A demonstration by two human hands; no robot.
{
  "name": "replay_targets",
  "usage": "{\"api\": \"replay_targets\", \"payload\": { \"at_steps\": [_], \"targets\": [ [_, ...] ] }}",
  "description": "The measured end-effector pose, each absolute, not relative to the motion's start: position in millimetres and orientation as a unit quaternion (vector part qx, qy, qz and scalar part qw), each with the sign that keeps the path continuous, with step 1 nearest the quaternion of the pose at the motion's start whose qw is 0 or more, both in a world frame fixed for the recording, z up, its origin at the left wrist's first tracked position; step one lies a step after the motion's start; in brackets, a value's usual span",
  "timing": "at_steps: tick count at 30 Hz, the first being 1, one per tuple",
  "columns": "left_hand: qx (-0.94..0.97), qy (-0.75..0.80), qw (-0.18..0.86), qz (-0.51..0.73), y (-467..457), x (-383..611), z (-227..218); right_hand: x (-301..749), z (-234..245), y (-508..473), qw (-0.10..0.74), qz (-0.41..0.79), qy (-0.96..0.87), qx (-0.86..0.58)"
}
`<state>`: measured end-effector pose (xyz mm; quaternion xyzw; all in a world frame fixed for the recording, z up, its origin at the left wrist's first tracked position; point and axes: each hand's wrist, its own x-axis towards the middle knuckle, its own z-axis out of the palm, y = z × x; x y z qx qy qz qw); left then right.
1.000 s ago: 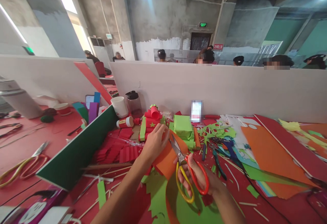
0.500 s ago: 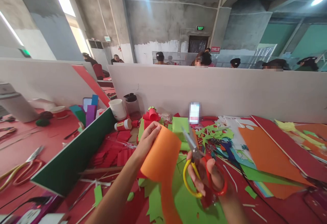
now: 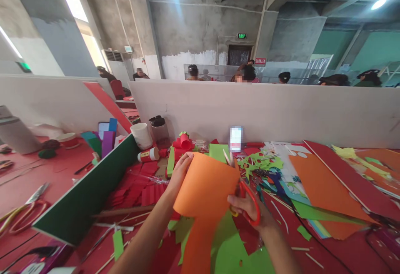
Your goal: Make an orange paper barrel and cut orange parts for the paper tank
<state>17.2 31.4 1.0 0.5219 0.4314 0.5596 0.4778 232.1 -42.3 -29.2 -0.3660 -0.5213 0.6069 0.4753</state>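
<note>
My left hand (image 3: pixel 181 169) pinches the upper left edge of a curled sheet of orange paper (image 3: pixel 204 186), whose long tail hangs down toward me. My right hand (image 3: pixel 246 207) is closed on the handles of a pair of scissors (image 3: pixel 254 207), one red and one yellow. Its blades (image 3: pixel 229 158) point up and away, slightly parted, behind the right edge of the orange paper, which partly hides them. Beneath the sheet lies green paper (image 3: pixel 239 245). Just behind my left hand stands a small red and green paper piece (image 3: pixel 185 141).
A dark green board (image 3: pixel 90 195) stands on edge at left, with more scissors (image 3: pixel 31 207) beyond it. A white cup (image 3: pixel 141 135), a dark-lidded bottle (image 3: pixel 160 131) and a lit phone (image 3: pixel 236 139) stand along the white partition (image 3: pixel 281 111). Orange sheets (image 3: pixel 321 182) and green scraps (image 3: pixel 265 161) cover the right.
The scissors have moved in to the right edge of the orange paper, blades now partly behind it. The sheet has widened toward my right hand, and my left hand keeps its hold.
</note>
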Motion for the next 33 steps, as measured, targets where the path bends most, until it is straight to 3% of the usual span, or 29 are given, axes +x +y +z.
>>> {"api": "replay_targets", "payload": {
  "at_steps": [3, 7, 14, 18, 26, 28, 30, 33],
  "targets": [
    [0.504, 0.420, 0.517, 0.549, 36.7, 20.4, -7.2, 245.0, -18.8, -42.7, 0.480, 0.624, -0.463, -0.407],
    [0.586, 0.444, 0.463, 0.495, 42.9, 23.6, -17.9, 280.9, -8.2, -40.9, 0.491, 0.603, -0.448, -0.441],
    [0.705, 0.447, 0.380, 0.399, 43.5, 27.6, -31.9, 327.3, 1.7, -46.9, 0.400, 0.457, -0.559, -0.564],
    [0.695, 0.434, 0.435, 0.373, 43.6, 32.1, -39.9, 332.9, -5.3, -46.4, 0.361, 0.439, -0.573, -0.591],
    [0.641, 0.405, 0.518, 0.394, 44.2, 37.4, -46.0, 344.0, -8.6, -25.0, 0.400, 0.259, -0.572, -0.668],
    [0.624, 0.399, 0.543, 0.396, 43.0, 38.1, -44.8, 334.7, 0.4, -29.2, 0.435, 0.270, -0.578, -0.635],
    [0.609, 0.397, 0.562, 0.394, 41.5, 38.6, -42.6, 318.9, 8.8, -37.7, 0.453, 0.364, -0.586, -0.565],
    [0.595, 0.401, 0.579, 0.387, 39.5, 38.5, -39.0, 291.3, 12.4, -51.2, 0.409, 0.518, -0.595, -0.459]
  ]
}}
